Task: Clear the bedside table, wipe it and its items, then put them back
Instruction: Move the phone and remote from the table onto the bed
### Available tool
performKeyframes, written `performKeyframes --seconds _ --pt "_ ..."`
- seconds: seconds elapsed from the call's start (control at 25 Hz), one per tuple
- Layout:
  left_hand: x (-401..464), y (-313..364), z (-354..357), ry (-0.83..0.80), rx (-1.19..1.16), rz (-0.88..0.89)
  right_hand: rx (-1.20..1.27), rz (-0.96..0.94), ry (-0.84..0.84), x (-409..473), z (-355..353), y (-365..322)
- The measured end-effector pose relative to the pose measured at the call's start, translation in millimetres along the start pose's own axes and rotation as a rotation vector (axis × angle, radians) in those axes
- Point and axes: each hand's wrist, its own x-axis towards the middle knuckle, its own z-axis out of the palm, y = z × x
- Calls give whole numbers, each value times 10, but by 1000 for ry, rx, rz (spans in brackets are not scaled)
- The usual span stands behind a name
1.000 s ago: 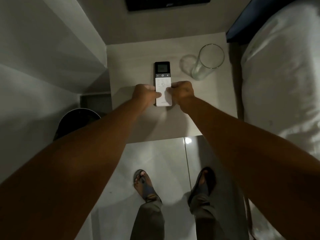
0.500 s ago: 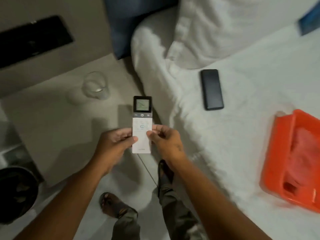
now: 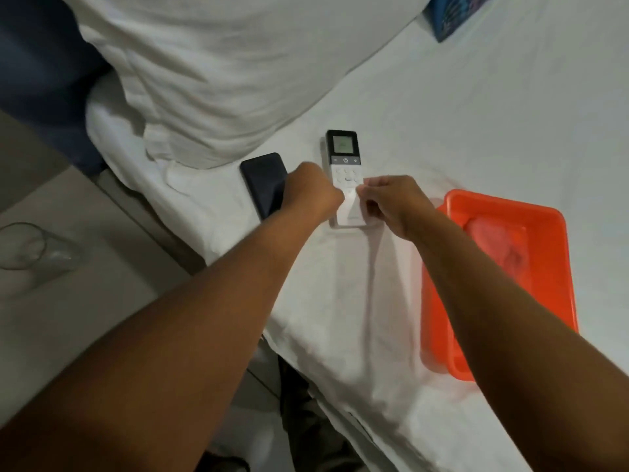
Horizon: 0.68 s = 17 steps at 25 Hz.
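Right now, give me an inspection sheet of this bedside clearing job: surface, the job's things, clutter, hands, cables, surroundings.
Surface: white bed sheet, wrinkled; the bedside table is at the left.
Job's things: remote lying flat on the sheet, screen end away from the person; phone beside it on the left; glass on the table.
Clutter: orange tray on the bed with something pinkish inside, blurred.
Hands: left hand and right hand both pinch the near end of the remote.
Cables: nothing seen.
Surroundings: white pillow above the phone; a blue patterned item at the top right corner.
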Motion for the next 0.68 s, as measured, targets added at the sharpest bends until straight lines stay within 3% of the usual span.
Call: performKeyframes --seconds 0.16,0.28,0.36,0.48,0.6,0.68 --pt "30 43 56 38 88 -27 -212 17 82 97 30 -36" --pt "-274 -134 -172 112 -7 83 -472 -211 231 -150 223 -111" --pt "-622 -497 -404 185 -143 122 -474 -382 319 -493 572 -165" --pt "-1100 -1465 -846 307 -282 -3 -350 -545 147 -1070 1547 -38" --pt "-1359 -2695 -1334 461 -236 -284 -285 -486 -237 -1384 2769 431" --pt "-1364 -3450 -1622 534 -147 -423 -353 -449 -372 -1313 3467 700"
